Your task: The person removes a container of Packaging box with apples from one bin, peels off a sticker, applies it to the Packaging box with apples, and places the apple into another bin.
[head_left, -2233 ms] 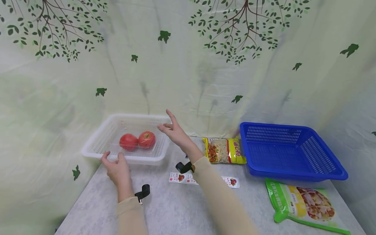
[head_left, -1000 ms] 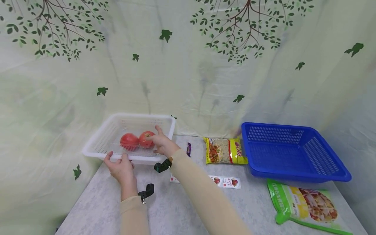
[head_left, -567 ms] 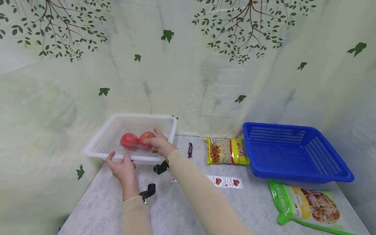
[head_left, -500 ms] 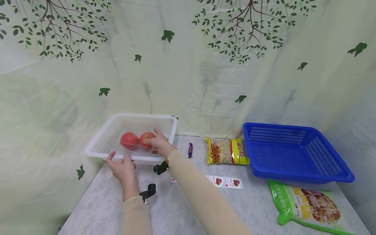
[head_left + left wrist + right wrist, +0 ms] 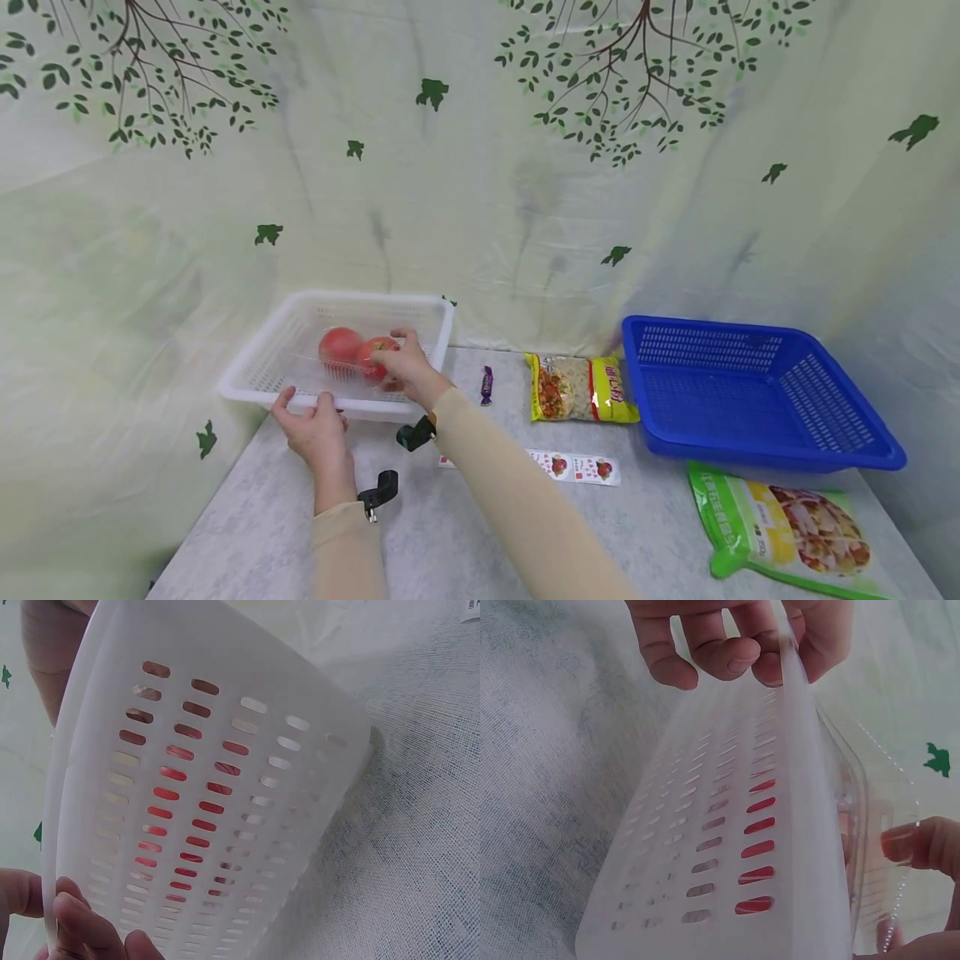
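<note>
A white slotted plastic basket (image 5: 375, 408) sits at the back left. My left hand (image 5: 315, 429) grips its front rim, thumb on one side and fingers curled on the other, as the left wrist view also shows. Inside the basket lies a clear plastic box (image 5: 866, 802) holding a round red fruit (image 5: 340, 343) and a second red fruit (image 5: 369, 357) beside it. My right hand (image 5: 408, 367) reaches over the front right of the basket and pinches the clear box's edge. In the right wrist view that edge stands above the basket rim.
To the right lie a purple wrapped candy (image 5: 487, 386), a yellow food bag (image 5: 573, 387) and a sticker strip (image 5: 577, 467), partly hidden by the right sleeve. A blue basket (image 5: 750, 454) stands at the right, with a green food bag (image 5: 787, 525) before it.
My right hand has come down from above the basket's right rim to the clear box. Lately the box and both fruits have shifted slightly back and right. The left hand keeps at the front rim.
</note>
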Available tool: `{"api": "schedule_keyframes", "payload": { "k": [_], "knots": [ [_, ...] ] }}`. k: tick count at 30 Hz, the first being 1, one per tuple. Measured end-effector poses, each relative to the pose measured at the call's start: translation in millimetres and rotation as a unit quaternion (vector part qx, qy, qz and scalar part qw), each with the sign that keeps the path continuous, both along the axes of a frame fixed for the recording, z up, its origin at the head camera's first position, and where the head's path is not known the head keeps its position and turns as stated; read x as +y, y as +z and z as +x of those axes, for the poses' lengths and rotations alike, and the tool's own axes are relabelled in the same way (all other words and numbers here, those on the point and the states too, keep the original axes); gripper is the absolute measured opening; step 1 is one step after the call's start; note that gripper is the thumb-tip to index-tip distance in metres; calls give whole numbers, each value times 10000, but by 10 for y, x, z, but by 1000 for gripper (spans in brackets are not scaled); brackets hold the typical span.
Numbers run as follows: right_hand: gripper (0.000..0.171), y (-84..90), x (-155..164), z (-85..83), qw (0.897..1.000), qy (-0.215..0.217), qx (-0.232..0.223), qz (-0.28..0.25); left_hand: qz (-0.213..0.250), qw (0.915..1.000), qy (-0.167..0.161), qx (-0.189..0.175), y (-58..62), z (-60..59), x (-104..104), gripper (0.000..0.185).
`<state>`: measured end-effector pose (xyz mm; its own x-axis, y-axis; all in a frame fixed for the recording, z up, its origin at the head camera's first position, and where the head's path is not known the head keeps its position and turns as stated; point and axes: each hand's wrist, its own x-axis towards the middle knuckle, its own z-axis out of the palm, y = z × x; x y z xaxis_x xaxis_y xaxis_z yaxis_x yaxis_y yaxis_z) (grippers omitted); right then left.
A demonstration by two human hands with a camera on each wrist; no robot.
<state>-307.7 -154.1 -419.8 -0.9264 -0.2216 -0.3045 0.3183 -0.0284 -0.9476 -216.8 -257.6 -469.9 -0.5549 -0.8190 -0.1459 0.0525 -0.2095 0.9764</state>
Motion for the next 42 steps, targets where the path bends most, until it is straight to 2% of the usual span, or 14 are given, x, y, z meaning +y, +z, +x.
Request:
{"api": "schedule_keyframes", "payload": {
  "k": [6, 14, 21, 25, 31, 42],
  "knots": [
    [55, -24, 23, 8, 9997, 88, 199, -130, 42, 10000, 18, -27, 1, 9, -18, 60],
    [57, -26, 115, -1, 9977, 295, 536, -304, 101, 9999, -15, 55, 1, 20, -10, 59],
    [55, 44, 267, -48, 9954, 370, 750, -459, 127, 9999, 1, 18, -2, -4, 10, 58],
    [53, 134, 373, -49, 9932, 557, 863, -544, 90, 10000, 2, 39, 5, -4, 12, 58],
    [50, 254, 573, -29, 9894, 894, 990, -571, 72, 10000, -27, 17, 3, 5, -5, 60],
    [54, 461, 1243, 98, 9764, 1594, 1441, -227, -25, 9996, -235, -167, -2, 35, -16, 61]
  ]
}}
